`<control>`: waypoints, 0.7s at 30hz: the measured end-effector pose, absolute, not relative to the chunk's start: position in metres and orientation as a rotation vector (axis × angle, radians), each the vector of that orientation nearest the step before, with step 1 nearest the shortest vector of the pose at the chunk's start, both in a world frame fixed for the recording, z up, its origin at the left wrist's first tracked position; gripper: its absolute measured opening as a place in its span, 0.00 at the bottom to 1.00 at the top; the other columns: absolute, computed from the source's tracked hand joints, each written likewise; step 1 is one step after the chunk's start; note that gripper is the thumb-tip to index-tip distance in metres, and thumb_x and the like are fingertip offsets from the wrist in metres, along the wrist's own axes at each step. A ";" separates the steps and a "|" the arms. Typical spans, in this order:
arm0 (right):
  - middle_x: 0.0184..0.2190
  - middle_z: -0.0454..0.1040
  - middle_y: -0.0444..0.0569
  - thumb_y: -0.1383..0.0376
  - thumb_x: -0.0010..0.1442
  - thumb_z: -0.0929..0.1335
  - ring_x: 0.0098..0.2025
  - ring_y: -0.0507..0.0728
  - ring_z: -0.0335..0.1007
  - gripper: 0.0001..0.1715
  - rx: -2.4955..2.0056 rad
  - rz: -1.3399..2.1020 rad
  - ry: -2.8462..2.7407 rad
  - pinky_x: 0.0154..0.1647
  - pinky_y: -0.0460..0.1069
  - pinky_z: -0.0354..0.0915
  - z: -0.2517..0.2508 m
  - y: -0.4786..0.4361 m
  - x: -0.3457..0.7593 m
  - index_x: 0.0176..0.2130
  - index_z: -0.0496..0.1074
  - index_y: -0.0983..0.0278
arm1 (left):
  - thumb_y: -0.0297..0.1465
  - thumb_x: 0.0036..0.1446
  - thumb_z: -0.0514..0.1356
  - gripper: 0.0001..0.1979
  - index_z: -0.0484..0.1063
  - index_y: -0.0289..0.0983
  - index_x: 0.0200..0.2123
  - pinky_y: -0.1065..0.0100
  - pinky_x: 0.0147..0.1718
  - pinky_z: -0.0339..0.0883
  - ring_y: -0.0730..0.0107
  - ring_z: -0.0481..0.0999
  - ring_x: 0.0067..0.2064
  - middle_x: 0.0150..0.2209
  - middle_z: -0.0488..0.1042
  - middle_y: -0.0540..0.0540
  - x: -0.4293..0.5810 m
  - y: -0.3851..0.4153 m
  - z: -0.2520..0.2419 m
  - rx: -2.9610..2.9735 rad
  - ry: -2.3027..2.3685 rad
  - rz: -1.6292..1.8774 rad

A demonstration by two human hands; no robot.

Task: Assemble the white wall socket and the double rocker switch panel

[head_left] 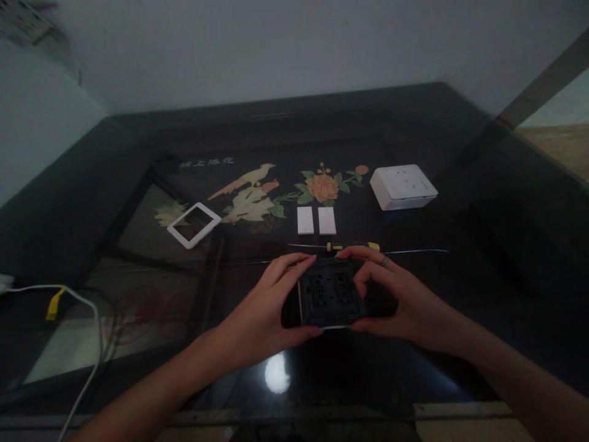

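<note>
Between my two hands is a black wall switch base (330, 291), a square block with two recessed switch mechanisms on its upper face. My left hand (280, 301) grips its left side, fingers at the far edge and thumb at the near edge. On the right side my right hand (384, 294) holds it the same way, with one finger bent over the face. Just beyond lies a screwdriver (354, 247) with a yellow and black handle. Two white switch rockers (305, 221) (327, 221) lie side by side past the screwdriver. A white square frame (194, 225) rests farther left.
A white box (404, 186) stands at the back right of the dark glossy table (368, 374), whose top bears a bird and flower picture. At the left runs a white cable (97, 325) with a yellow tag (55, 304). A wall (257, 55) rises behind.
</note>
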State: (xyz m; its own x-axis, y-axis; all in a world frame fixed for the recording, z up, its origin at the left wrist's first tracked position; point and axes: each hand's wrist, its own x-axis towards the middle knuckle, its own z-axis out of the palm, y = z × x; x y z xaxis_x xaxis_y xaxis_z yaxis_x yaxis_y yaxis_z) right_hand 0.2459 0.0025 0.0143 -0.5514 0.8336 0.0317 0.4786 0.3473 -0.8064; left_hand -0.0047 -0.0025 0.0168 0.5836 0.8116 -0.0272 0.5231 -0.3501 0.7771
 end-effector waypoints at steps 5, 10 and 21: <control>0.59 0.63 0.53 0.62 0.49 0.75 0.62 0.65 0.60 0.18 -1.181 1.114 -2.195 0.58 0.62 0.62 0.014 0.002 0.245 0.34 0.62 0.59 | 0.27 0.48 0.67 0.42 0.51 0.45 0.64 0.47 0.62 0.57 0.51 0.58 0.65 0.64 0.54 0.41 -0.005 -0.005 0.016 2.050 1.085 0.430; 0.60 0.62 0.53 0.62 0.51 0.75 0.63 0.65 0.59 0.19 -1.165 1.102 -2.231 0.59 0.62 0.61 0.013 0.001 0.247 0.37 0.62 0.58 | 0.27 0.50 0.65 0.41 0.51 0.44 0.64 0.47 0.63 0.57 0.51 0.57 0.65 0.64 0.54 0.41 -0.005 -0.006 0.017 2.077 1.065 0.432; 0.62 0.62 0.55 0.61 0.51 0.75 0.66 0.65 0.56 0.22 -1.169 1.032 -2.349 0.61 0.65 0.60 0.021 0.003 0.251 0.42 0.63 0.58 | 0.25 0.51 0.64 0.41 0.50 0.46 0.65 0.48 0.63 0.56 0.52 0.56 0.65 0.65 0.52 0.42 -0.006 -0.006 0.017 2.051 1.038 0.452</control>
State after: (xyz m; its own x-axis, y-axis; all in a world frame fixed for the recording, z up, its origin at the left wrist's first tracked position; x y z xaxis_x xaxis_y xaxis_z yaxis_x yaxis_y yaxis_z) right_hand 0.2510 0.0025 0.0210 -0.6135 0.7891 -0.0318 0.5572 0.4040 -0.7255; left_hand -0.0058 -0.0061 0.0174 0.6038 0.7966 -0.0306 0.5201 -0.3646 0.7724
